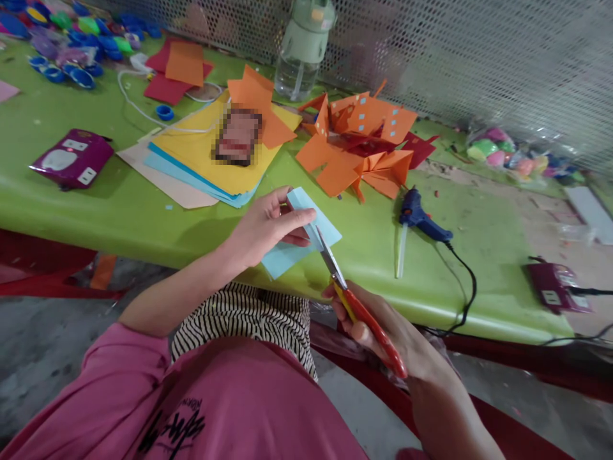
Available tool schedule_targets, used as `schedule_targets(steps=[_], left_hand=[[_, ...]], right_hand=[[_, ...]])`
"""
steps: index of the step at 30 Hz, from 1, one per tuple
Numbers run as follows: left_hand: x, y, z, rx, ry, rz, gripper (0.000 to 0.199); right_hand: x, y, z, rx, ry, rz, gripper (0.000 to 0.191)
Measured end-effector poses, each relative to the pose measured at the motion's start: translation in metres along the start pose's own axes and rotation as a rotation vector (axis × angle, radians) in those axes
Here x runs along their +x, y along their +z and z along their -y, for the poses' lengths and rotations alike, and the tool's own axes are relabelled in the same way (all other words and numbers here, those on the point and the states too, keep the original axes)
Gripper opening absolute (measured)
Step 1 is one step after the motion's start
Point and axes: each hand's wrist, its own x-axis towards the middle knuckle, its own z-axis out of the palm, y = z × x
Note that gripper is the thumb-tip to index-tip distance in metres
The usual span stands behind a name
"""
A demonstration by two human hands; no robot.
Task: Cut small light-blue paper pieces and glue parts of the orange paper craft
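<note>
A folded piece of light blue paper (328, 227) is pinched between the thumb and fingers of my left hand (272, 223), just over the table's front part. My right hand (364, 319) grips a pair of scissors (349, 297) with red and yellow handles. The scissor blades point up and left, and their tips meet the paper close to my left thumb. Another light blue sheet (280, 260) lies below my left hand at the table edge.
Yellow, blue and pale sheets (191, 163) are stacked under a blurred phone (238, 135). Orange paper constructions (354, 160), a water bottle (306, 51) and a glue gun (424, 217) with a cord stand around on the green table (230, 239). Purple packs (74, 158) lie at the left and right.
</note>
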Motion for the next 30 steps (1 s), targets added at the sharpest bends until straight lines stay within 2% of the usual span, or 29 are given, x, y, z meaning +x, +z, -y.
schedule_targets(steps=[10, 16, 25, 30], left_hand=[[0.0023, 0.0012, 0.0025, 0.008, -0.015, -0.017, 0.027], [0.0028, 0.0014, 0.0027, 0.017, -0.008, -0.021, 0.028], [0.0027, 0.0027, 0.0044, 0.018, -0.006, -0.033, 0.029], [0.0023, 0.0003, 0.0048, -0.005, -0.022, 0.012, 0.032]], right_hand=[[-0.0013, -0.0034, 0.0011, -0.023, -0.018, 0.010, 0.061], [-0.0019, 0.0005, 0.0042, -0.085, -0.039, -0.045, 0.056], [-0.0004, -0.0028, 0.0013, -0.038, -0.031, 0.002, 0.063], [0.0004, -0.0038, -0.0002, -0.030, -0.045, 0.017, 0.066]])
